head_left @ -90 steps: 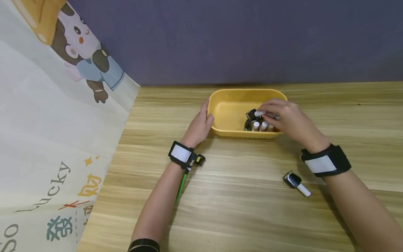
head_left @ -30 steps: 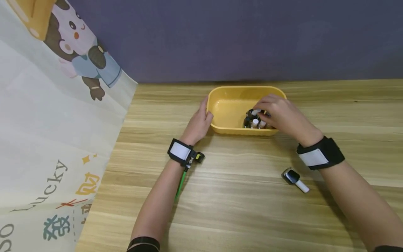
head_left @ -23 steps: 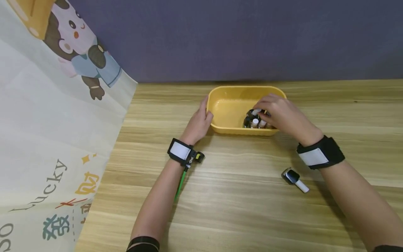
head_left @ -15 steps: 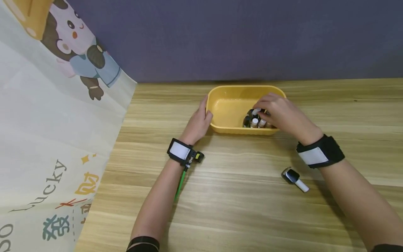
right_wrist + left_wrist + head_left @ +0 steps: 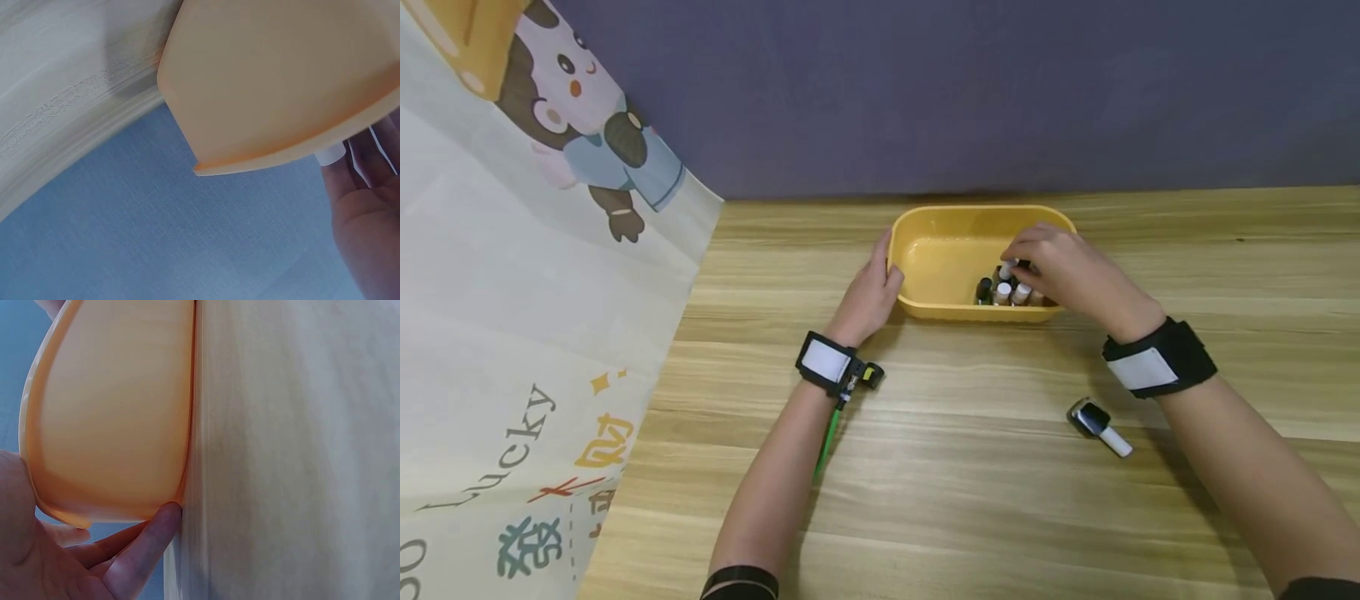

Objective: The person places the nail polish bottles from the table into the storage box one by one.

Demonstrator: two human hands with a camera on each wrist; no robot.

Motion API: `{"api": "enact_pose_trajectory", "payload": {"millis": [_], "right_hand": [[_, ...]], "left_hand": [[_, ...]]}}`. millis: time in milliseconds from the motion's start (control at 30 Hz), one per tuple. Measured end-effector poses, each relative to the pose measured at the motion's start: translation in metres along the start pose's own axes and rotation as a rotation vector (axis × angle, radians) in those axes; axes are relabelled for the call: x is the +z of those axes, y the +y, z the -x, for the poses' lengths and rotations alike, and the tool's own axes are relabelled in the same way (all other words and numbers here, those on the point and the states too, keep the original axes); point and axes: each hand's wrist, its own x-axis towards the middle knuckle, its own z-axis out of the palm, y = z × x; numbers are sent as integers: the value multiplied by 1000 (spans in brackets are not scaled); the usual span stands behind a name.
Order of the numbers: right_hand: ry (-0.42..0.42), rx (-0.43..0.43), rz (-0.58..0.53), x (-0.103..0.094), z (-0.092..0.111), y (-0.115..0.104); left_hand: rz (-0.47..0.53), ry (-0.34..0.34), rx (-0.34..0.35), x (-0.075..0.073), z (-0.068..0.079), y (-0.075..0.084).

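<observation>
A yellow plastic basin (image 5: 936, 271) sits on the wooden table near its back edge. My left hand (image 5: 867, 296) holds its left end, thumb at the near side; in the left wrist view the fingers (image 5: 147, 550) lie along the outer wall. My right hand (image 5: 1067, 268) reaches over the right end and pinches the white cap (image 5: 1008, 268) of a nail polish bottle inside, partly hidden by the fingers. Several other nail polish bottles stand along the basin's front wall, among them a black-capped one (image 5: 984, 289) and a white-capped one (image 5: 1002, 293).
Another nail polish bottle (image 5: 1090, 418), dark with a white cap, lies on its side on the table (image 5: 970, 467) near my right forearm. A dark blue wall (image 5: 970, 100) rises behind the basin. To the left hangs a white printed sheet (image 5: 475, 275).
The nail polish bottle in my right hand was tilted with its dark face showing; it now stands more upright among the others. My left hand keeps its hold on the basin.
</observation>
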Motion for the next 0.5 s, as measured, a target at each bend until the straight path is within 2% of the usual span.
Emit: {"api": "enact_pose_trajectory", "payload": {"millis": [267,500], "right_hand": [[-11,17,6,-3,-2,-1],[26,12,21,-10,0,-2]], "left_hand": [[5,0,-21,1,1,0],[-1,-1,-18,2,-1,1]]}}
